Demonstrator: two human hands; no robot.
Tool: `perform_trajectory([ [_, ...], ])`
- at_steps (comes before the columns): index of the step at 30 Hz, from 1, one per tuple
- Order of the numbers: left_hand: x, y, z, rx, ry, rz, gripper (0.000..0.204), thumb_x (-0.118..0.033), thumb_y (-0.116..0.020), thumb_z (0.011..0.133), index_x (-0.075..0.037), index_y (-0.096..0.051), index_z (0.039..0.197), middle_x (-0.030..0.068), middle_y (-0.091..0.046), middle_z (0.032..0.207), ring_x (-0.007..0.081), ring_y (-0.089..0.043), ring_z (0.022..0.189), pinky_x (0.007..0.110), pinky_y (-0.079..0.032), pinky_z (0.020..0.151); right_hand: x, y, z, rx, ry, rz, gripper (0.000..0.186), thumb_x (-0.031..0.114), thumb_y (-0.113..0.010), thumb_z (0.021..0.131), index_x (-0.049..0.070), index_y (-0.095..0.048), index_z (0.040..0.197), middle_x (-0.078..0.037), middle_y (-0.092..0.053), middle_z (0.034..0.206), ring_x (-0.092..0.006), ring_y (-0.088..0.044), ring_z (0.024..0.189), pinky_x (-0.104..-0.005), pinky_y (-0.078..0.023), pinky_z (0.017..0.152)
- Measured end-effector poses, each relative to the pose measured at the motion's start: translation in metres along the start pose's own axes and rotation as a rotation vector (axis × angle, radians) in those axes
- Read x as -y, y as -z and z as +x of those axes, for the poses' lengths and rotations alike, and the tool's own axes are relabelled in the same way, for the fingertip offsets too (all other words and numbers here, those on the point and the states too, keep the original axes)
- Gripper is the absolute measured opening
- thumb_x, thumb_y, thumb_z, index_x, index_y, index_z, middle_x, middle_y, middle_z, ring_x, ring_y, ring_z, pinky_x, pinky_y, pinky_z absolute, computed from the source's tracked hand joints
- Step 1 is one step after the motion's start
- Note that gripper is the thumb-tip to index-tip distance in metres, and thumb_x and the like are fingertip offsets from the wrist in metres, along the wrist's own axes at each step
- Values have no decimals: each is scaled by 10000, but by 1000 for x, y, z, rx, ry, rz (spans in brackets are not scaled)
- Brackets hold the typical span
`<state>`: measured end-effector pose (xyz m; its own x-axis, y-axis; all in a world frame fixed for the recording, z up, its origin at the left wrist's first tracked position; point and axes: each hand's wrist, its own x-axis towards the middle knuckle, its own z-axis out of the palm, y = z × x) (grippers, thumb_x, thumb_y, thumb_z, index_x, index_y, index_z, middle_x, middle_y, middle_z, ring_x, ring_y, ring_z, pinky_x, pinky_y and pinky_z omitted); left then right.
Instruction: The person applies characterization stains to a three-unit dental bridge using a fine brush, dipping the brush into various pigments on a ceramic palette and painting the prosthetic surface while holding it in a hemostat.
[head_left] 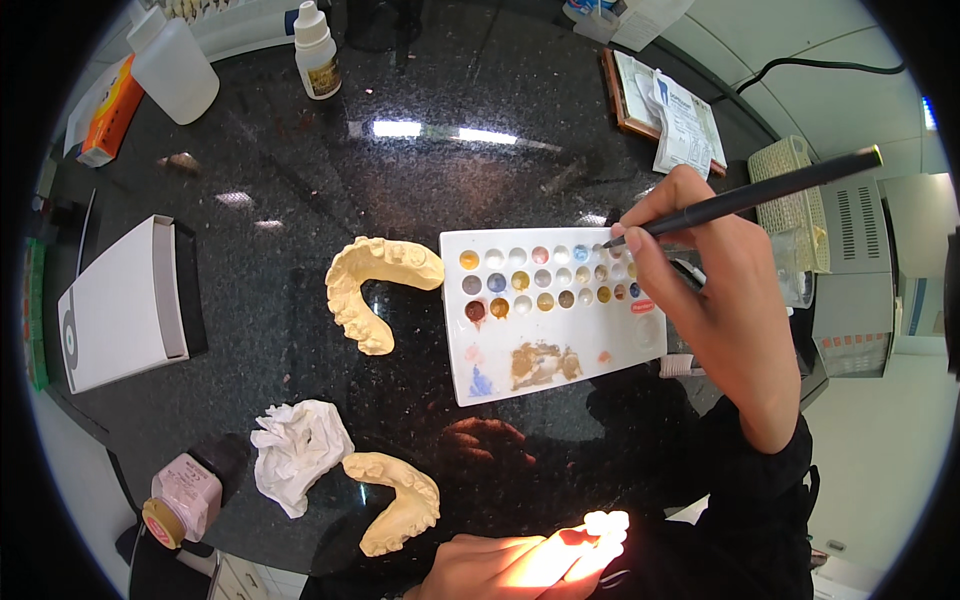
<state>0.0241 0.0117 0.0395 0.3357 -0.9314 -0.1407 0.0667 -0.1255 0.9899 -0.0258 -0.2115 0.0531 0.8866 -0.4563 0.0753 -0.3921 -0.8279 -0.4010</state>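
My right hand (715,290) pinches a slim black brush (750,195). The brush's dark tip points down at the upper row of wells in a white paint palette (620,350). Yellow, blue, brown, pink and grey colours fill many wells, and brown, blue and pink smears mark the flat part below. At the lower edge, my left hand (490,568) is closed around a small white tooth-shaped piece (606,524), partly washed out by strong light. A cream plaster dental arch model (350,290) touches or nearly touches the palette's left edge. A second arch model (405,505) lies nearer my left hand.
Crumpled white tissue (300,450) and a pink jar (185,497) are at the lower left. A white box (125,305) lies farther left. Dropper bottle (316,55), squeeze bottle (175,70) and orange box (108,115) stand far back. Papers (685,120) and a woven basket (785,165) are back right.
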Motion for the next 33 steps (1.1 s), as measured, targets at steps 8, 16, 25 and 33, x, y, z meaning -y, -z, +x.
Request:
perform_trajectory([
  [8, 6, -4, -2, -32, -52, -2, 146, -71, -656, 735, -8, -675, 865, 122, -672, 828, 214, -665, 744, 282, -525, 676, 2, 3, 3, 22, -13, 55, 56, -25, -537, 807, -49, -497, 838, -111, -567, 776, -210, -601, 745, -294, -492, 741],
  [16, 11, -4, -3, -10, -52, -44, 154, -84, -646, 753, -1, -670, 881, 130, -667, 821, 223, -662, 754, 281, -521, 685, 2, 4, 5, 40, 18, -9, 58, -19, -537, 814, -50, -497, 843, -107, -569, 771, -215, -605, 745, -295, -495, 732],
  [25, 10, -2, -4, 14, -36, -37, 165, -99, -648, 753, -4, -669, 886, 136, -666, 831, 232, -661, 756, 278, -518, 680, 3, 5, 6, 58, 26, -19, 45, -13, -537, 817, -36, -505, 840, -102, -580, 763, -200, -602, 733, -283, -481, 700],
  [33, -3, 3, 4, 7, -18, 12, 142, -11, -610, 755, 36, -643, 885, 120, -672, 830, 177, -658, 694, 252, -518, 624, 3, 20, -19, -126, -278, 739, 150, 116, -484, 869, -33, -498, 875, -65, -543, 763, -69, -526, 664, -230, -448, 680],
])
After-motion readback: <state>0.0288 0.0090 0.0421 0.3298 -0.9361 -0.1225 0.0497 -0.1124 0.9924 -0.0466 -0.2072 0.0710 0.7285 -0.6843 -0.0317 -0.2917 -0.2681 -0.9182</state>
